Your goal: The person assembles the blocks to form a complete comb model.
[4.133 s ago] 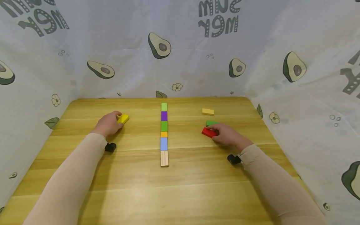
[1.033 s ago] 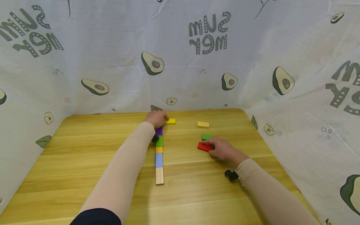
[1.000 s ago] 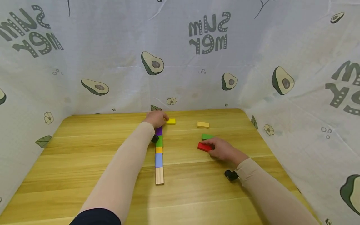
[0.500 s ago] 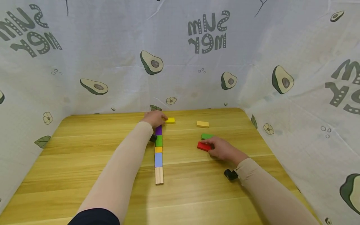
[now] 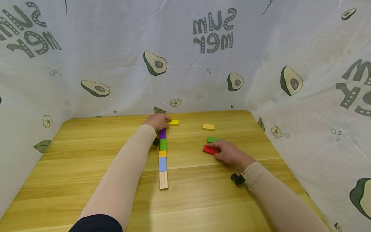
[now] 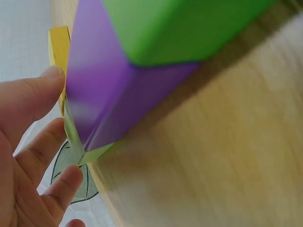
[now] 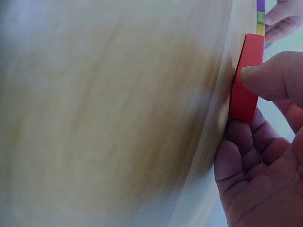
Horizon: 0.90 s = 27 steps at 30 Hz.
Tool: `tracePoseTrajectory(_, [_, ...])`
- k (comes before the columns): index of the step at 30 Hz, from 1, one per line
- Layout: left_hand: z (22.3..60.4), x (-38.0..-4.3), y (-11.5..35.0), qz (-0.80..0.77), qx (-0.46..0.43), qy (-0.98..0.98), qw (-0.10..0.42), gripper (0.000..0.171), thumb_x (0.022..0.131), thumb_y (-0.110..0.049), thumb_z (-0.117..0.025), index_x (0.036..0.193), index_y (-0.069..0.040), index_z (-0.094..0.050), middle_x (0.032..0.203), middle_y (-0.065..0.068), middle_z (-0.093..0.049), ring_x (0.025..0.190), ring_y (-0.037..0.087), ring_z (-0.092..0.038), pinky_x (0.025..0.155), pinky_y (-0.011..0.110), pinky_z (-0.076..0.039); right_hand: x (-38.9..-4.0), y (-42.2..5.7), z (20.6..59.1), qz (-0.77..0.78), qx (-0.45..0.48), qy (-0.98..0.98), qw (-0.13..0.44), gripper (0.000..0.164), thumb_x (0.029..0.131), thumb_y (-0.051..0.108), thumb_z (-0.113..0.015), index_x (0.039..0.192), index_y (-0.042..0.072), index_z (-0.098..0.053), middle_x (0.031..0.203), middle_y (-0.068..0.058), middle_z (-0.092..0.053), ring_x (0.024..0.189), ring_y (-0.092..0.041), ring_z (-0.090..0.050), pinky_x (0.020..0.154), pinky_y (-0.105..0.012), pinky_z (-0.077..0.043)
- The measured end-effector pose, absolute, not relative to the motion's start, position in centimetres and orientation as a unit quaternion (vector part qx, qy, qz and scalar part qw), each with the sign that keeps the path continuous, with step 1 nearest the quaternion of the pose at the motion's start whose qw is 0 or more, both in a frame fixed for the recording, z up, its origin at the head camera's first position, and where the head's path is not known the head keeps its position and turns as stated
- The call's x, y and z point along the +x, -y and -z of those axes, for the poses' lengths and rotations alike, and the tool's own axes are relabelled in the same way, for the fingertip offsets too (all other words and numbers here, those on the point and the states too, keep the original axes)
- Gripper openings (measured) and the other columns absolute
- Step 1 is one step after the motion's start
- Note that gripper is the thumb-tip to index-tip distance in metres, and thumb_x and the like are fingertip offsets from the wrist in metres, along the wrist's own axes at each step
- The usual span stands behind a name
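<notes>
My left hand [image 5: 157,121] is at the far end of a row of coloured blocks and pinches a yellow block [image 5: 174,122] by its left end. That block lies crosswise, pointing right. Under the hand the light green block [image 6: 98,154] is hidden from the head view but shows in the left wrist view, beyond the purple block [image 5: 163,133]. To the right, my right hand [image 5: 230,152] holds a red block [image 5: 209,149] low at the table, thumb on one side and fingers on the other. A green block [image 5: 213,139] lies just behind it, partly covered by the hand.
Nearer in the row come a green block [image 5: 163,144], an orange block [image 5: 163,153], a blue block [image 5: 163,164] and a plain wooden block [image 5: 163,180]. A pale yellow block [image 5: 208,127] lies at the back right. A printed curtain [image 5: 121,58] hangs behind the table [image 5: 191,203].
From the left side, my left hand has brought the yellow block to the row's far end; lately it has slid slightly left. My right hand stays at the red block.
</notes>
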<state>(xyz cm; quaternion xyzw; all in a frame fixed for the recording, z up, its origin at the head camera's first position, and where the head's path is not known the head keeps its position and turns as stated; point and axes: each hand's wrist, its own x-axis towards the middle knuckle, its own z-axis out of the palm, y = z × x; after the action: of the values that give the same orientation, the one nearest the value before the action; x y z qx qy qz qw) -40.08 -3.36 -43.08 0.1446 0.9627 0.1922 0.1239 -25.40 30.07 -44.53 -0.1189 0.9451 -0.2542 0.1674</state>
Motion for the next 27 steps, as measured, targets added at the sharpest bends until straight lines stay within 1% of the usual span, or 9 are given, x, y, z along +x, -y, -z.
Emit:
tracePoseTrajectory(3, [43.08, -40.1, 3.47, -0.193, 0.142, -0.963, 0.127, 0.039, 0.1, -0.029, -0.071, 0.139, -0.028, -0.07, 0.151, 0.003, -0.062, 0.126, 0.028, -0.058, 0.1, 0.047, -0.032, -25.44, -30.1, 44.58, 0.255, -0.122, -0.945, 0.166, 0.057, 0.094, 0.001, -0.066, 0.149, 0.017, -0.062, 0.142, -0.02, -0.057, 0.1, -0.027, -0.053, 0.077, -0.032, -0.045])
tracePoseTrajectory(8, [43.14, -40.06, 3.65, -0.195, 0.137, -0.962, 0.131, 0.038, 0.101, -0.03, -0.071, 0.139, -0.029, -0.07, 0.152, 0.003, -0.061, 0.123, 0.027, -0.058, 0.101, 0.046, -0.031, -25.38, -30.1, 44.53, 0.261, -0.12, -0.943, 0.17, 0.058, 0.094, 0.0, -0.066, 0.149, 0.018, -0.062, 0.14, -0.02, -0.057, 0.098, -0.027, -0.053, 0.074, -0.032, -0.044])
tracePoseTrajectory(13, [43.09, -39.95, 3.81, -0.194, 0.142, -0.962, 0.129, 0.04, 0.102, -0.035, -0.069, 0.141, -0.028, -0.069, 0.153, 0.004, -0.06, 0.132, 0.03, -0.055, 0.105, 0.049, -0.031, -25.29, -30.04, 44.42, 0.263, -0.121, -0.942, 0.171, 0.058, 0.094, 0.0, -0.066, 0.149, 0.017, -0.062, 0.142, -0.021, -0.057, 0.098, -0.027, -0.053, 0.072, -0.03, -0.044])
tracePoseTrajectory(16, [43.08, -39.96, 3.83, -0.189, 0.143, -0.963, 0.13, 0.041, 0.102, -0.038, -0.068, 0.142, -0.028, -0.068, 0.154, 0.005, -0.059, 0.137, 0.031, -0.053, 0.107, 0.051, -0.031, -25.29, -30.03, 44.38, 0.259, -0.125, -0.943, 0.168, 0.058, 0.094, 0.0, -0.066, 0.149, 0.017, -0.062, 0.141, -0.021, -0.057, 0.099, -0.028, -0.053, 0.074, -0.03, -0.044])
tracePoseTrajectory(21, [43.16, -40.11, 3.84, -0.186, 0.139, -0.963, 0.134, 0.044, 0.101, -0.038, -0.068, 0.144, -0.028, -0.066, 0.157, 0.005, -0.056, 0.142, 0.032, -0.05, 0.112, 0.054, -0.029, -25.43, -30.08, 44.52, 0.251, -0.126, -0.945, 0.167, 0.057, 0.095, 0.001, -0.066, 0.149, 0.017, -0.062, 0.144, -0.021, -0.056, 0.101, -0.028, -0.053, 0.077, -0.033, -0.044])
tracePoseTrajectory(27, [43.33, -40.04, 3.99, -0.199, 0.137, -0.961, 0.132, 0.044, 0.101, -0.036, -0.07, 0.144, -0.027, -0.066, 0.159, 0.005, -0.054, 0.145, 0.032, -0.049, 0.117, 0.057, -0.026, -25.49, -30.12, 44.53, 0.253, -0.12, -0.944, 0.173, 0.057, 0.096, 0.002, -0.065, 0.15, 0.018, -0.061, 0.145, -0.021, -0.056, 0.1, -0.028, -0.053, 0.076, -0.033, -0.044])
